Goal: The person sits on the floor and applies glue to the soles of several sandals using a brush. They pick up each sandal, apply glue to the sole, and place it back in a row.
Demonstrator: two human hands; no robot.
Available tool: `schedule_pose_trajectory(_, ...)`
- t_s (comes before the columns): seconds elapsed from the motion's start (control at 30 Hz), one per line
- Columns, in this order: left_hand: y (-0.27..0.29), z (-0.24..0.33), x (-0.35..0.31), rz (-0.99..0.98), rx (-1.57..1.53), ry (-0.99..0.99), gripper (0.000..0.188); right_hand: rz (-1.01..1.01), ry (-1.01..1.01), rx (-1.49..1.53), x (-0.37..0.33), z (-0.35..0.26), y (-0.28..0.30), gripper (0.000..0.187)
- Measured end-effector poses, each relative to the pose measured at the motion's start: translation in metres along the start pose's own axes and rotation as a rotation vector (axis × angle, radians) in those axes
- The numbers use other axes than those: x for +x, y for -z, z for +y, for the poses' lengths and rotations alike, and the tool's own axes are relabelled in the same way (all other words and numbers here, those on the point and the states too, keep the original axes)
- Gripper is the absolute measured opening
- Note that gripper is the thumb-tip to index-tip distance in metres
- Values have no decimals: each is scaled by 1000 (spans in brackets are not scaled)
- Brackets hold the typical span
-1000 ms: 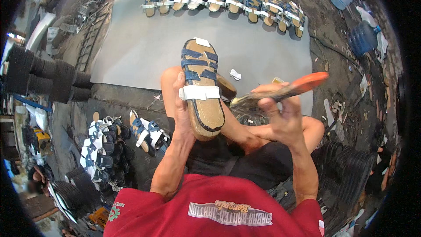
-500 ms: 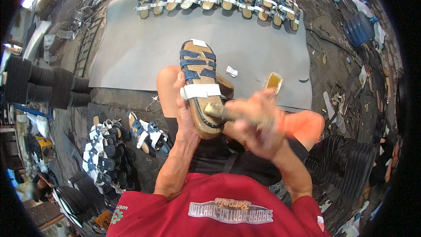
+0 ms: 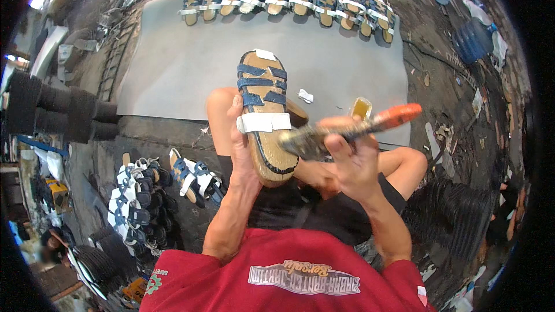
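Gripped along its left edge by my left hand [image 3: 241, 138], a sandal [image 3: 267, 89] is held up with its toe away from me. It has blue straps, a white strap across the middle and a tan footbed. My right hand [image 3: 354, 153] is closed round a brush [image 3: 315, 138] with a red-orange handle end; its dark shaft is smeared and crusted. The brush tip lies at the heel part of the footbed, and some of it is blurred. Beyond my right hand, a small container of yellowish glue-like stuff [image 3: 362, 107] sits on the grey sheet.
Similar sandals [image 3: 277, 0] stand in a row along the far edge of the grey sheet [image 3: 202, 63]. More sandals [image 3: 139, 202] are piled at my left, with a pair [image 3: 193, 179] beside them. Stacked dark soles [image 3: 448, 214] stand at right; blue water jugs [image 3: 477, 40] lie far right.
My right hand has turned, so the brush's red-orange handle now shows pointing right. The brush tip has shifted slightly right over the heel. My left hand and the sandal have barely moved.
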State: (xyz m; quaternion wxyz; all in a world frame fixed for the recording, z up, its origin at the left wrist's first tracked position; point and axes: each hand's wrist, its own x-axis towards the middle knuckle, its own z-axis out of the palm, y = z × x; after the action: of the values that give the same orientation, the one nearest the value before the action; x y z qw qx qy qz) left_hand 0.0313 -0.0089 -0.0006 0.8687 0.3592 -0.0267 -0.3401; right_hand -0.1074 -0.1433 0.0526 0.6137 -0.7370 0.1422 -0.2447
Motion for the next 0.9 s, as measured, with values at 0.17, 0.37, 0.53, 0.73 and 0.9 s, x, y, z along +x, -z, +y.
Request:
schedule_pose_trajectory(0.17, 15, 6, 5, 70, -147, -3, 61, 43, -27, 163, -10, -9, 30, 31)
schedule_pose_trajectory(0.37, -6, -7, 1, 8, -5, 67, 59, -29, 249, -212, 23, -12, 1, 33)
schedule_pose_trajectory(0.53, -7, -23, -9, 110, 152, 76, 52, 5, 464, -256, 42, -17, -12, 24)
schedule_pose_trajectory(0.73, -12, 1, -7, 55, -19, 156, 56, -150, 166, -186, 26, 5, 24, 17)
schedule_pose_trajectory(0.9, -17, -9, -7, 7, 167, 172, 54, -85, 434, -310, 44, -6, 5, 22)
